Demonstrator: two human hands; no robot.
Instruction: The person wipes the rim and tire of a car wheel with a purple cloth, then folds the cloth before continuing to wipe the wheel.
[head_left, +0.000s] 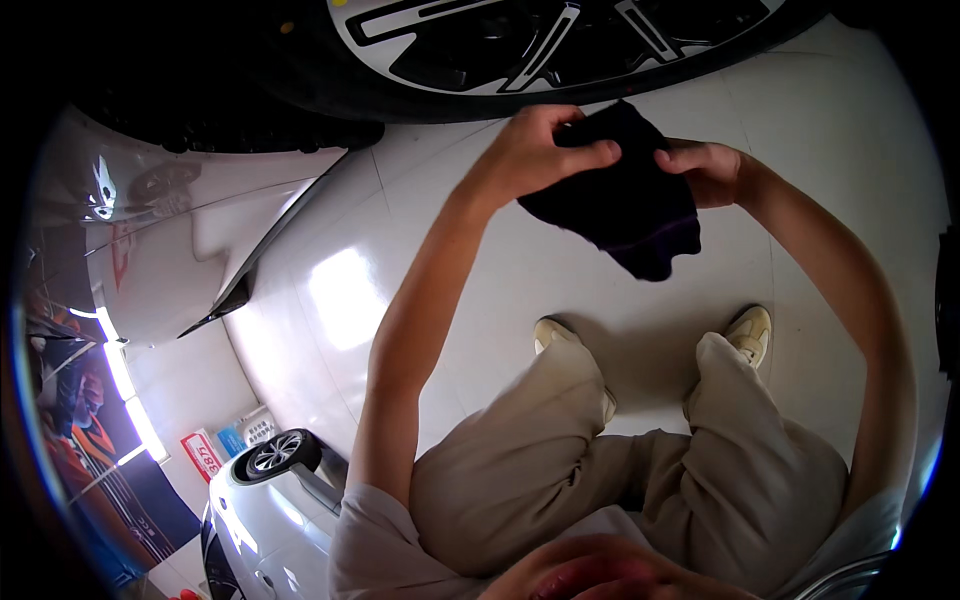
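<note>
A dark purple-black cloth (619, 199) hangs between my two hands, over the floor and close to the tyre of a car wheel. My left hand (536, 154) grips its upper left part, with the thumb lying across the top. At the upper right edge, my right hand (709, 169) pinches the cloth with the thumb in front. Its fingers are partly hidden behind the fabric. The lower end of the cloth droops with a wavy edge. Just beyond my hands stands the wheel's silver-and-black alloy rim (540, 56), inside a black tyre (450, 109).
Glossy car bodywork (172, 225) extends left of the wheel. My beige shoes (750, 334) stand on pale floor tiles (480, 300) below the cloth. Another white car (262, 525) is at lower left, near a red sign (201, 455) bearing writing.
</note>
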